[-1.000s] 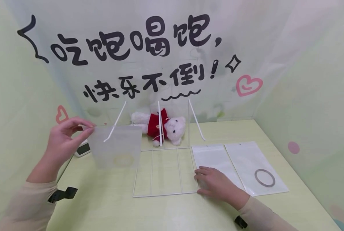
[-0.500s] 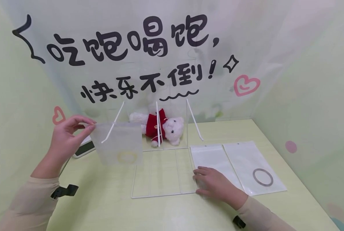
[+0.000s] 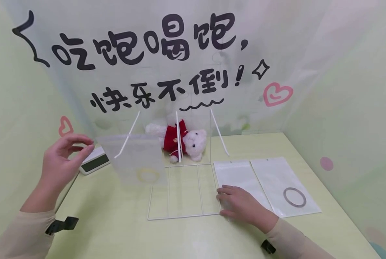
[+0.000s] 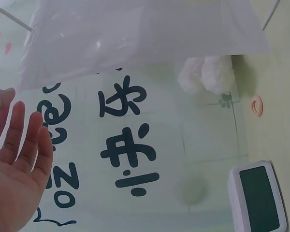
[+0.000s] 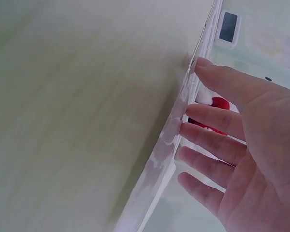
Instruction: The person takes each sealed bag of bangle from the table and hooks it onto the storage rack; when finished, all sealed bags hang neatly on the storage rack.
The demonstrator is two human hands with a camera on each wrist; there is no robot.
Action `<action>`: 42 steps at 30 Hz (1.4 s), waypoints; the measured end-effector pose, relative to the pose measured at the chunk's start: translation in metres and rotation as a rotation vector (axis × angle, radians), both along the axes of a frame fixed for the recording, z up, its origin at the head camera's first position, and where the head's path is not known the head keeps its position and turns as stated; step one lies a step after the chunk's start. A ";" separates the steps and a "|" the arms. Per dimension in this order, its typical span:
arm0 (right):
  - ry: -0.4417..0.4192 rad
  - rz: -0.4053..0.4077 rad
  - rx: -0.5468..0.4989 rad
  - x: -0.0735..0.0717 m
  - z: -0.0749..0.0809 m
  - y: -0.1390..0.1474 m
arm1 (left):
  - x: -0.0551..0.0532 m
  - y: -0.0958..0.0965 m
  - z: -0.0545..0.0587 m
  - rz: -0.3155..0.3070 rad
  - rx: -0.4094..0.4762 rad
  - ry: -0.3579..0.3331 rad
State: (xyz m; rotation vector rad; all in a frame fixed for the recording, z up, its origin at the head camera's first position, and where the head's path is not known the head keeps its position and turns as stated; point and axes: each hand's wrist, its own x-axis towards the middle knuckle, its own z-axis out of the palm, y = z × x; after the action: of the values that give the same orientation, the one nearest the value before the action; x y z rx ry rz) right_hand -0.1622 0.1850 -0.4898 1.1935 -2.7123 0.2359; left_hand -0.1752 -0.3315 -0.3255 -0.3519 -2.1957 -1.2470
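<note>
A translucent plastic bag hangs at the left prong of a white wire rack, a yellow ring showing through it. Just off the bag's upper left corner is my left hand, thumb and fingers parted with nothing between them. In the left wrist view its fingertips stand apart from the bag. My right hand rests at the right edge of the rack's base, over a flat white bag. The right wrist view shows that hand with extended fingers touching the bag edge.
Farther right lies another flat bag with a grey ring on it. Behind the rack, a white plush bear in a red top lies on its side. A white device with a dark screen sits at the left.
My left hand has let go of the bag's corner and drawn back to the left. The bag stays at the left prong, swung slightly right. My right hand keeps its place.
</note>
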 end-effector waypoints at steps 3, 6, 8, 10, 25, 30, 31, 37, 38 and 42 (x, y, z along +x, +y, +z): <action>-0.005 0.001 -0.003 0.000 0.000 0.000 | 0.010 -0.003 -0.008 -0.027 -0.010 0.045; -0.010 0.000 -0.005 0.000 0.000 0.000 | 0.017 -0.002 -0.021 -0.103 -0.035 0.118; -0.010 0.000 -0.003 0.000 0.000 0.000 | 0.020 0.001 -0.031 -0.142 -0.078 0.146; -0.008 -0.001 0.001 0.000 -0.001 0.001 | 0.020 0.006 -0.041 -0.186 -0.126 0.158; -0.048 -0.011 -0.001 0.000 0.001 0.002 | 0.018 0.052 -0.130 -0.292 -0.311 -0.116; -0.049 -0.009 0.002 0.000 0.002 0.001 | 0.015 0.061 -0.153 -0.294 -0.427 -0.221; -0.048 -0.007 0.001 0.000 0.002 0.000 | 0.014 0.063 -0.156 -0.285 -0.455 -0.237; -0.049 -0.003 -0.003 -0.001 0.000 0.000 | 0.016 0.066 -0.170 -0.235 -0.679 -0.232; -0.048 -0.002 -0.002 -0.001 -0.001 0.000 | 0.017 0.067 -0.171 -0.239 -0.708 -0.212; -0.039 0.003 -0.009 -0.002 -0.002 0.001 | 0.018 0.069 -0.173 -0.264 -0.770 -0.151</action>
State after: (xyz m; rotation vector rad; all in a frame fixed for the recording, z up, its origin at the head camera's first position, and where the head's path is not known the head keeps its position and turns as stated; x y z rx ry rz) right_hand -0.1644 0.1860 -0.4919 1.2025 -2.7396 0.2744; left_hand -0.1571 -0.2623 -0.4983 -0.8922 -2.7641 -0.4944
